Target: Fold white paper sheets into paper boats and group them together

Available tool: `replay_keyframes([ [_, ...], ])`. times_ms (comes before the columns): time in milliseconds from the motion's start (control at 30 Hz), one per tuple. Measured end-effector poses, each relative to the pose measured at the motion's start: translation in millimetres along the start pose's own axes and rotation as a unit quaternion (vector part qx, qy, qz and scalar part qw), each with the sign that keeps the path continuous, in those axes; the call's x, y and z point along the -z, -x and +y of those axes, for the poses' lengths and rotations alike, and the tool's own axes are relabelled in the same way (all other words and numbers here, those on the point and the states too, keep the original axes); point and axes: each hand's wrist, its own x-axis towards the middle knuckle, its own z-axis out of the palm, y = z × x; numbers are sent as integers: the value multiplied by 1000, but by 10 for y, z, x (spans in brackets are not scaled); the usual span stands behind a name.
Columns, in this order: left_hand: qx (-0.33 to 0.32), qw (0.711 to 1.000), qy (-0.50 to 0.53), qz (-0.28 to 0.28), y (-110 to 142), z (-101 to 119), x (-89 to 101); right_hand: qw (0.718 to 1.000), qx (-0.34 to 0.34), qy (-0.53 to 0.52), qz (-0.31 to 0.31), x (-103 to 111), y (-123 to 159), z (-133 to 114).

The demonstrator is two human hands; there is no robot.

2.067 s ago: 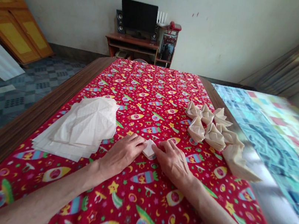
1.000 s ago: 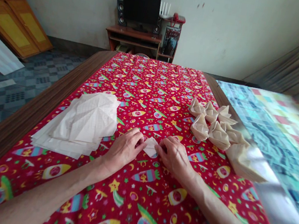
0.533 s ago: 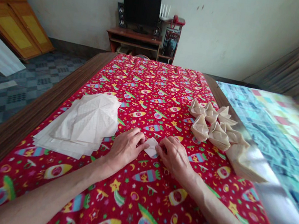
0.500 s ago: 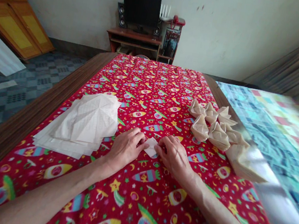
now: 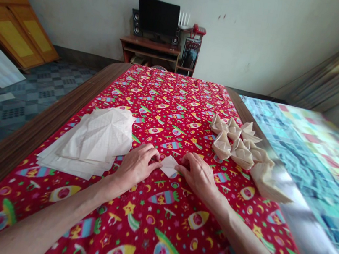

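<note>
A small folded white paper (image 5: 169, 166) lies on the red patterned cloth (image 5: 171, 114), its corners between my two hands. My left hand (image 5: 140, 163) pinches its left corner between thumb and curled fingers. At the opposite corner, my right hand (image 5: 197, 173) grips the paper the same way. Left of my left hand is a stack of creased white paper sheets (image 5: 100, 138). Beyond my right hand sit several folded paper pieces (image 5: 243, 153), pointed and boat-like, grouped near the table's right edge.
The table's brown wooden edge (image 5: 64, 103) shows along the left. A bed with a patchwork cover (image 5: 297, 142) adjoins on the right. Past the far end stand a desk (image 5: 149, 47) with a monitor (image 5: 157, 18), and an orange cabinet (image 5: 18, 28) stands at far left.
My hands have drawn slightly apart, leaving more of the folded paper showing between them. The view has shifted a little; the stack and the folded pieces stay put on the cloth.
</note>
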Motion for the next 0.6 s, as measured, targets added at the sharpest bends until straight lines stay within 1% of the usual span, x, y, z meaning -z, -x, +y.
replay_keyframes([
  [167, -31, 999, -25, 23, 52, 62, -17, 1000, 6, -8, -1, -16, 2, 4],
  [267, -21, 999, -36, 15, 21, 126, -42, 1000, 11, -17, 4, -39, 12, -52],
  [367, 12, 1000, 9, 1, -41, 153, -62, 999, 38, -16, 13, -32, 46, -195],
  [467, 43, 996, 76, 3, -81, 167, -63, 996, 90, -20, -7, 2, 87, -360],
  [533, 51, 994, 96, 9, -86, 196, -48, 995, 98, -31, -8, 14, 101, -431],
  [600, 41, 991, 124, 15, -78, 242, -21, 995, 88, -41, 12, 4, 100, -458],
])
